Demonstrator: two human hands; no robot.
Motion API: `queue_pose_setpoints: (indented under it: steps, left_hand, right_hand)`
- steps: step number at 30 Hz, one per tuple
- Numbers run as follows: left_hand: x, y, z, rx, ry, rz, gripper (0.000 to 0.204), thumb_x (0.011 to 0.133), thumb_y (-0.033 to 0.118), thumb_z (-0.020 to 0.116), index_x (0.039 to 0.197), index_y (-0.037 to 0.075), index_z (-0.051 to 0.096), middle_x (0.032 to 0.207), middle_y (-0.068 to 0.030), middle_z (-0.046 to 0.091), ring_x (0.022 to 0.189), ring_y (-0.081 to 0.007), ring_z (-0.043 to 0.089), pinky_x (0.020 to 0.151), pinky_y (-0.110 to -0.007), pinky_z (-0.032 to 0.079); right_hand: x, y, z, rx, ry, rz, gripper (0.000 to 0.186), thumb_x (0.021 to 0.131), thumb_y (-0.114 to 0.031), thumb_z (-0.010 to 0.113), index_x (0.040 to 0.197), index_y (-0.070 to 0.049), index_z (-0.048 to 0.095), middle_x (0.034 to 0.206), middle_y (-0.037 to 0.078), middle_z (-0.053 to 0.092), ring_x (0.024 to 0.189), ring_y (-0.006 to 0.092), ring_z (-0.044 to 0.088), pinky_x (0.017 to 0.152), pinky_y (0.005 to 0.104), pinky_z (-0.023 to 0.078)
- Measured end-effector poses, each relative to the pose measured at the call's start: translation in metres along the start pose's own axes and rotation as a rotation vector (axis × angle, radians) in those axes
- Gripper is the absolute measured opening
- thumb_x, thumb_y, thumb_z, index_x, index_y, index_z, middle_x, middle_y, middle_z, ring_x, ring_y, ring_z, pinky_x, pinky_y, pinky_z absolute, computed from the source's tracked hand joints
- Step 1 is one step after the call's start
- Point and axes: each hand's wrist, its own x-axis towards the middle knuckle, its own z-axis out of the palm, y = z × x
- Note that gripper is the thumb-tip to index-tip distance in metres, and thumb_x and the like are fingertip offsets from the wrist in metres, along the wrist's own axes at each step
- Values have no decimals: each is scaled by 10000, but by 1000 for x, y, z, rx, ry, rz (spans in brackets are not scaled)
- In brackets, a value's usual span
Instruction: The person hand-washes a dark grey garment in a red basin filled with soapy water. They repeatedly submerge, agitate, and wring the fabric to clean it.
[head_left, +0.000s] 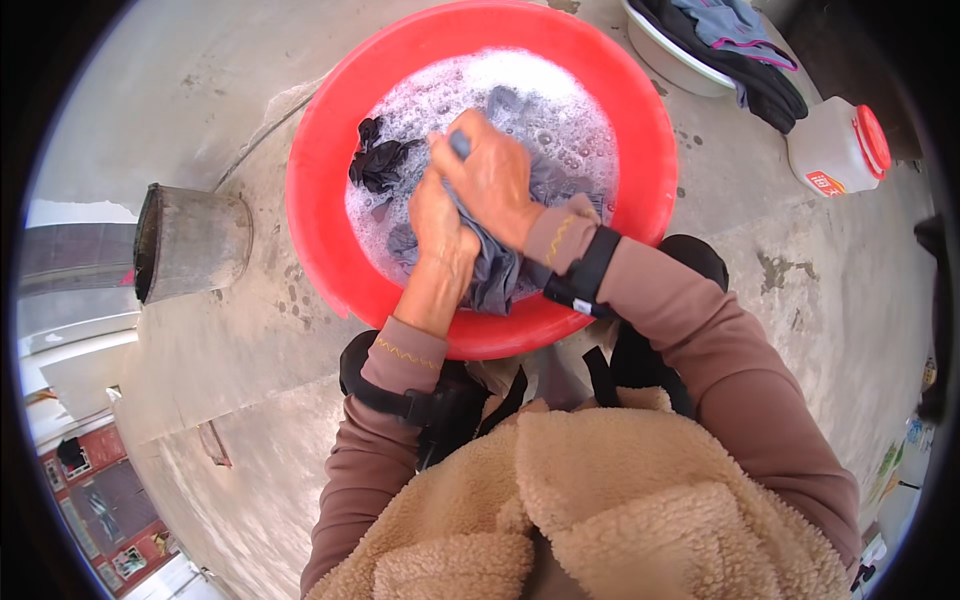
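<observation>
A red plastic basin of foamy water sits on the concrete floor in front of me. My left hand and my right hand are together over its middle, fingers closed around a wet grey-blue garment that hangs down toward the basin's near side. My right hand is slightly above and right of my left, and part of the cloth shows between them. A dark crumpled cloth lies in the suds at the left, and more grey fabric is partly submerged around my hands.
A metal bucket stands left of the basin. At the upper right, a white basin holds dark and grey-blue clothes, beside a translucent jug with a red lid. My knees flank the red basin's near edge.
</observation>
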Motion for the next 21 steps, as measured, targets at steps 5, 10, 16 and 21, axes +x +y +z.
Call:
queue_pose_setpoints:
  steps: [5, 10, 16, 21]
  left_hand:
    - [-31, 8, 54, 121, 331, 159, 276, 981, 237, 525, 1042, -20, 607, 956, -117, 646, 846, -218, 644, 762, -377, 551]
    - [-42, 9, 64, 81, 127, 76, 338, 1002, 379, 499, 1130, 87, 611, 1110, -75, 644, 998, -212, 633, 870, -385, 541]
    - [-47, 16, 91, -12, 195, -159, 352, 973, 318, 568, 1139, 13, 628, 1072, -106, 687, 975, -250, 665, 912, -408, 534]
    - [-54, 55, 103, -6, 140, -143, 680, 962, 551, 550, 1269, -56, 537, 1269, -168, 617, 1114, -278, 622, 1003, -441, 485]
  right_hand:
    - [-7, 6, -4, -12, -51, -227, 237, 869, -287, 662, 810, -65, 606, 704, 166, 648, 652, 379, 642, 590, 453, 498]
    - [22, 27, -9, -75, 46, 101, 239, 861, -304, 644, 851, -68, 605, 689, 173, 647, 676, 393, 644, 641, 479, 505]
    - [44, 53, -16, -67, -38, 301, 407, 908, -389, 634, 1010, 4, 651, 806, 214, 681, 826, 360, 697, 766, 447, 547]
    - [66, 64, -45, 579, -136, 683, 630, 985, -477, 540, 1110, 140, 568, 1052, 242, 656, 919, 287, 686, 776, 408, 568]
